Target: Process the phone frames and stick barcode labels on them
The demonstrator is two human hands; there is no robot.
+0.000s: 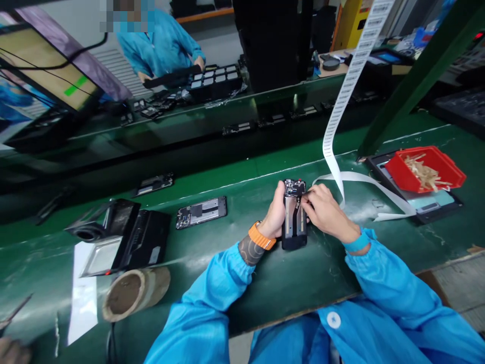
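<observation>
An opened smartphone point(294, 222) with its circuit board bare at the top stands nearly upright in front of me. My left hand point(275, 212) is closed around its left side, thumb along the edge by the board. At the upper right edge of the phone, my right hand point(326, 212) is closed, thumb and fingers pinched together. A small dark bit shows at those fingertips, too small to name. Left of my hands, another opened smartphone point(201, 211) lies on the green bench point(261, 283).
A strip of barcode labels point(350, 86) hangs down and curls onto the bench at right. Beyond it, a red bin point(454, 174) holds pale strips. A black device point(146, 237) and a cardboard tube roll point(159, 283) stand at left. A co-worker point(162, 50) holds a dark tray across the conveyor.
</observation>
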